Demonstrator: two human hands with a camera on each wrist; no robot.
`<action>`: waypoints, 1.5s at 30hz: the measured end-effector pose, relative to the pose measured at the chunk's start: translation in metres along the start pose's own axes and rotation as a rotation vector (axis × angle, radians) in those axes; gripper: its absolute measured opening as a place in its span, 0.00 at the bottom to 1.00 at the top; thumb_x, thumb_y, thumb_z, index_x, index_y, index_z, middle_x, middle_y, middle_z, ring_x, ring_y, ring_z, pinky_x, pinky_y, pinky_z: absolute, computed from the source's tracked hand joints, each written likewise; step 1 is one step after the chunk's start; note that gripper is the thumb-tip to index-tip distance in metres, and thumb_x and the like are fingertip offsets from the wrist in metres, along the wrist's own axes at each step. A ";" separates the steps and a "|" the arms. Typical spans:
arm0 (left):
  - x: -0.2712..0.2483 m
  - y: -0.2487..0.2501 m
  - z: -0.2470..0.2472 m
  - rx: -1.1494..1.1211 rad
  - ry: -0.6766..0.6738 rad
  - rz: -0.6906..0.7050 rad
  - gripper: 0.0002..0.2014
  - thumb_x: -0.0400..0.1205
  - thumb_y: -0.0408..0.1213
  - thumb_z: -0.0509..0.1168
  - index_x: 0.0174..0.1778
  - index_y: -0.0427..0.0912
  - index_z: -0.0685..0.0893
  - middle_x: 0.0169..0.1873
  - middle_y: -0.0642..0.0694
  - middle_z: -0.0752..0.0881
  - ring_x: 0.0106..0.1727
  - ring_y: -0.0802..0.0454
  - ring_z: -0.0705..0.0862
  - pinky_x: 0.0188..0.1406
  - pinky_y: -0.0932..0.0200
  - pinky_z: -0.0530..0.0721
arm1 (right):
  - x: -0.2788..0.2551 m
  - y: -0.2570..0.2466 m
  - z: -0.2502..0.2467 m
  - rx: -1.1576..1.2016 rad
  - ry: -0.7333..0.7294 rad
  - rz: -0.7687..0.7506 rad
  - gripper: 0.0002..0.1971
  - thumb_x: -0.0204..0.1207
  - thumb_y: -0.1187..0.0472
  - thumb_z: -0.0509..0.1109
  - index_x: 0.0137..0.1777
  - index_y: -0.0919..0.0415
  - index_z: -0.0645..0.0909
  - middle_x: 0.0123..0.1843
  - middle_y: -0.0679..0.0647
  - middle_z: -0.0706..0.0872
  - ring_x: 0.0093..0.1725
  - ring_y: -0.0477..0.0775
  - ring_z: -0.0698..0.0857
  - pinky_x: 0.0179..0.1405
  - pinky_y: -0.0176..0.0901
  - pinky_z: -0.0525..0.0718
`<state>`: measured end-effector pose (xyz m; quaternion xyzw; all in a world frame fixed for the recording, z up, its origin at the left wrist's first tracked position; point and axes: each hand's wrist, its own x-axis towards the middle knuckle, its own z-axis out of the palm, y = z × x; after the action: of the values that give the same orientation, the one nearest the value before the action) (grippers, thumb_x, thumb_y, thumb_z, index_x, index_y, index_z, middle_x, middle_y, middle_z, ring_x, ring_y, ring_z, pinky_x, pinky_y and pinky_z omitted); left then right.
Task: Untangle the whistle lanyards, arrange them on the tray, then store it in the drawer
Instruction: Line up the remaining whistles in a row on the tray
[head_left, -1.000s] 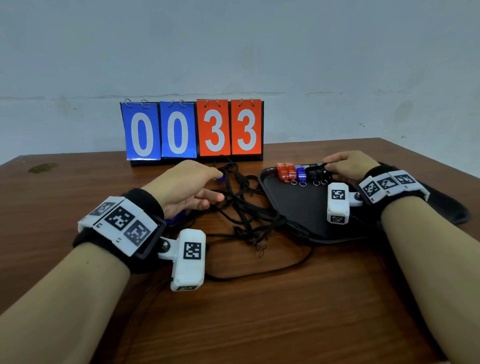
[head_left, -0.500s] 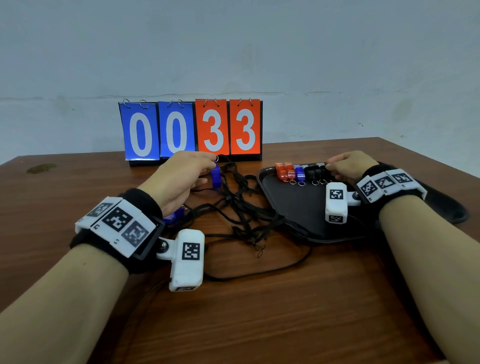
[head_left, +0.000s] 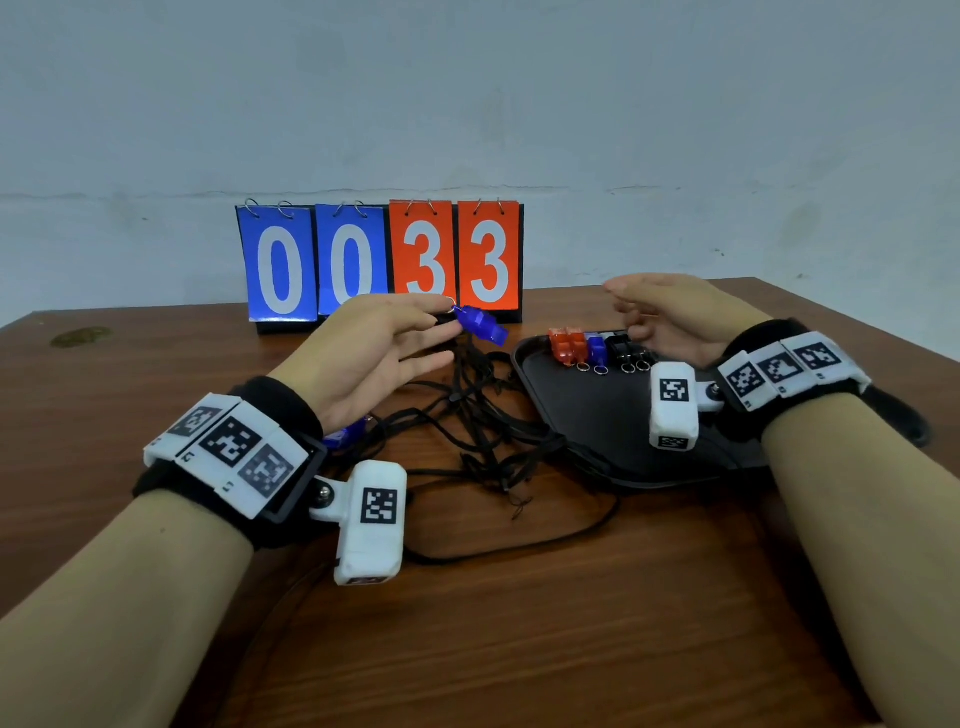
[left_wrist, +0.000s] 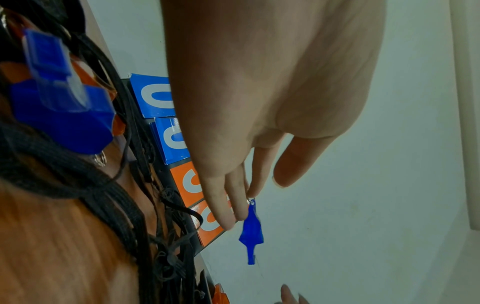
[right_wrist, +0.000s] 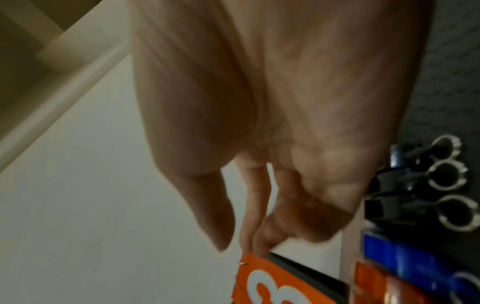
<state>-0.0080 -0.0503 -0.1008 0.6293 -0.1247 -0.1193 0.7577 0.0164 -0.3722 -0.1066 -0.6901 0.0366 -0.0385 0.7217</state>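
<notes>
The left wrist view alone shows the blue whistle (left_wrist: 251, 228) dangling by its ring from the left hand (head_left: 374, 353), fingertips pinching. Raised since a second ago; the right hand (head_left: 670, 317), loosely spread, has left the tray (head_left: 587, 415).

A plain test room: bare pale wall (head_left: 467, 93) across the top, wooden table (head_left: 519, 623) below, flip scoreboard (head_left: 382, 262) mid-frame.
</notes>
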 end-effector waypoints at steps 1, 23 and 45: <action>-0.001 0.000 0.001 -0.018 -0.014 0.001 0.16 0.89 0.24 0.57 0.70 0.30 0.83 0.70 0.37 0.85 0.66 0.46 0.89 0.70 0.41 0.85 | -0.006 -0.005 0.006 0.010 -0.074 0.018 0.10 0.79 0.62 0.73 0.58 0.64 0.83 0.40 0.52 0.81 0.33 0.43 0.77 0.28 0.30 0.77; -0.007 -0.003 0.019 -0.140 -0.162 -0.020 0.18 0.87 0.23 0.57 0.72 0.27 0.81 0.69 0.37 0.88 0.69 0.45 0.88 0.72 0.39 0.83 | -0.015 -0.007 0.071 -0.038 -0.462 0.164 0.24 0.76 0.53 0.71 0.69 0.62 0.79 0.63 0.67 0.90 0.57 0.58 0.92 0.50 0.42 0.91; -0.003 0.006 -0.006 0.457 0.170 -0.006 0.15 0.90 0.33 0.59 0.56 0.48 0.93 0.60 0.51 0.89 0.48 0.53 0.88 0.42 0.60 0.81 | 0.007 -0.006 -0.031 -0.024 0.042 0.113 0.08 0.84 0.57 0.69 0.49 0.62 0.81 0.44 0.57 0.87 0.29 0.42 0.80 0.26 0.28 0.81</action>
<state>-0.0088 -0.0428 -0.0965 0.7926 -0.0823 -0.0366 0.6031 0.0199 -0.4036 -0.1019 -0.6947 0.0912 -0.0120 0.7134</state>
